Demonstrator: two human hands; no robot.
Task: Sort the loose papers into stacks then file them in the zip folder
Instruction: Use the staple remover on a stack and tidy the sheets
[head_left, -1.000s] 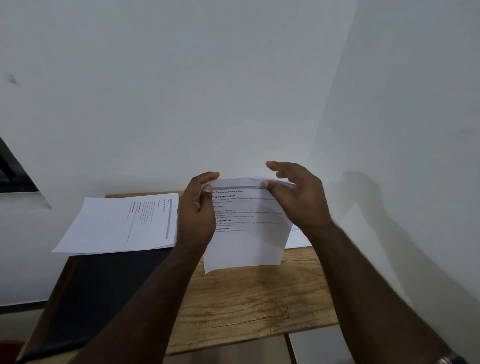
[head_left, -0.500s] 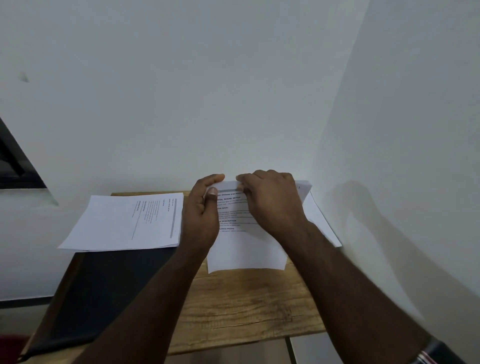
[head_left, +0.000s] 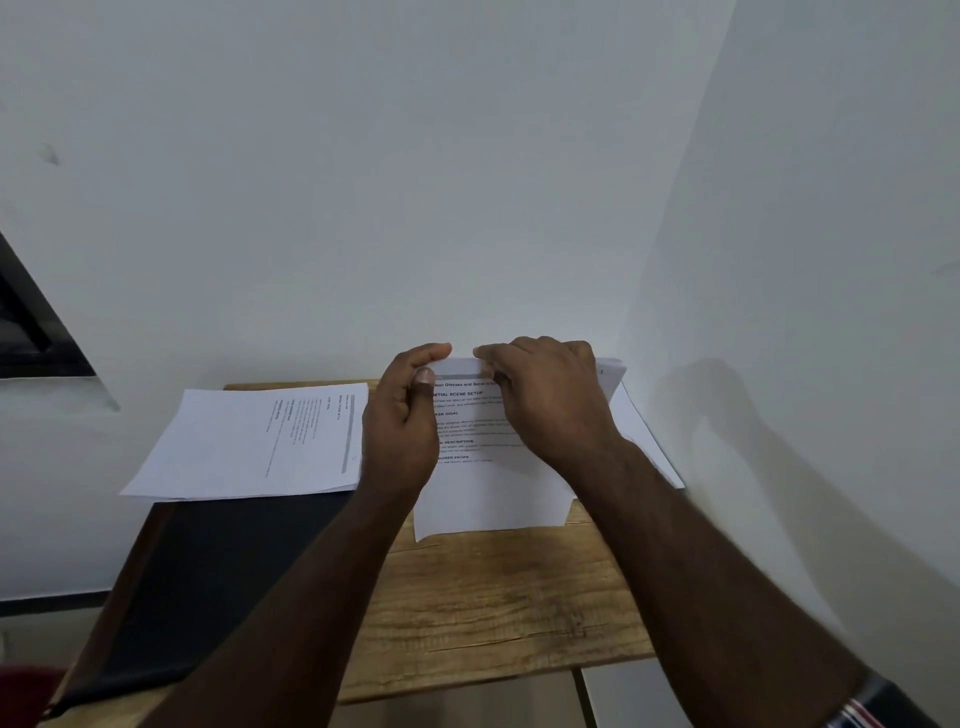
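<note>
Papers (head_left: 254, 441) left of the left hand: a printed stack lying flat, its near edge overlapping a dark zip folder (head_left: 208, 582) on the wooden table (head_left: 493, 597). Left hand (head_left: 400, 421): fingers curled round the left edge of a second printed stack (head_left: 483, 493), thumb on the front face, fingers behind. That stack stands tilted on its lower edge, between the two hands. Right hand (head_left: 550, 405): fingers curled over the stack's top edge, gripping it. More white sheets (head_left: 639, 431) lie under and right of the right hand, by the wall (head_left: 805, 312).
</note>
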